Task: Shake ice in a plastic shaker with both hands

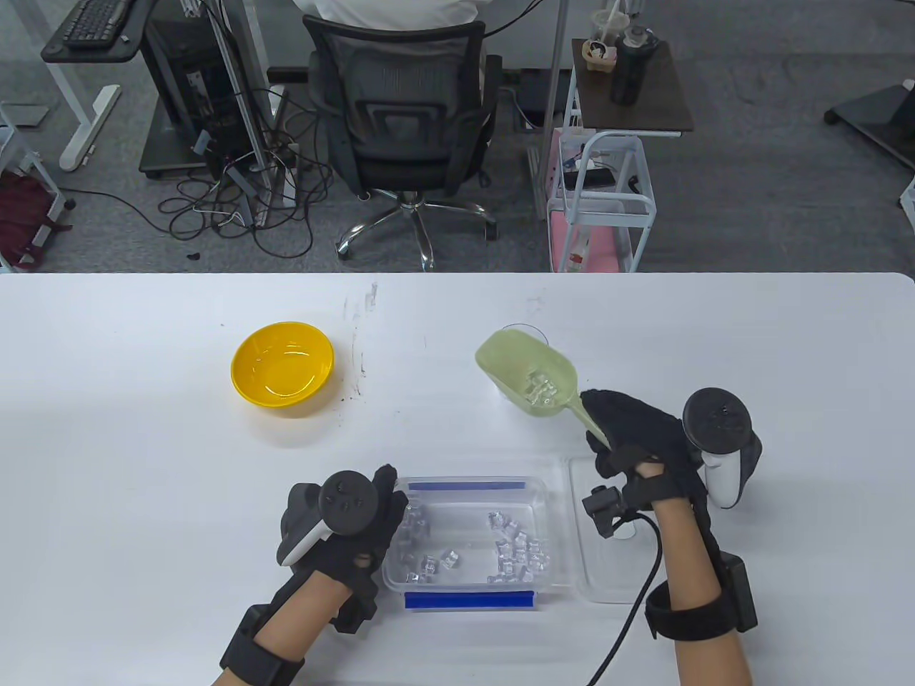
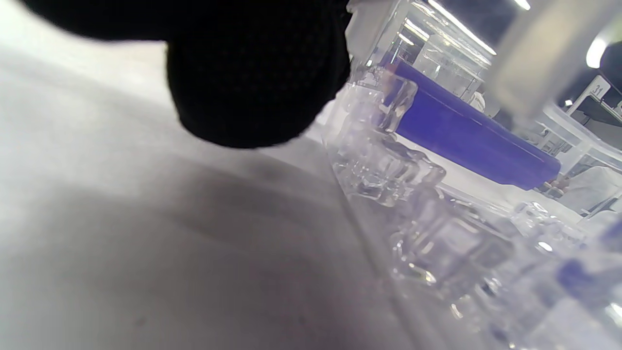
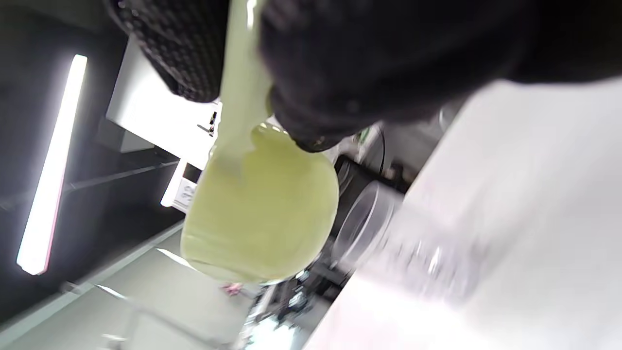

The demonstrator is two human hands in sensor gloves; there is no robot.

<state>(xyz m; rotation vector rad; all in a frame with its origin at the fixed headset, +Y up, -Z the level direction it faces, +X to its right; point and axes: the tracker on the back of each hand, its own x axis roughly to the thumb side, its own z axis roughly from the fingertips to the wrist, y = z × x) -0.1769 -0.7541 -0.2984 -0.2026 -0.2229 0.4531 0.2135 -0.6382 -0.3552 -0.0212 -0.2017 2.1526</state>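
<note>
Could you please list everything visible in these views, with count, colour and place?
scoop: one, pale green, raised over the table's middle right, a few ice cubes in it
shaker: one, clear, under the scoop, mostly hidden in the table view
ice tub: one, clear with blue clips, near edge, ice cubes inside
tub lid: one, clear, right of the tub
bowl: one, yellow, left of centre
table: one, white
office chair: one, black, beyond the table
left hand: black glove, at the tub's left wall
right hand: black glove, grips the scoop's handle
</note>
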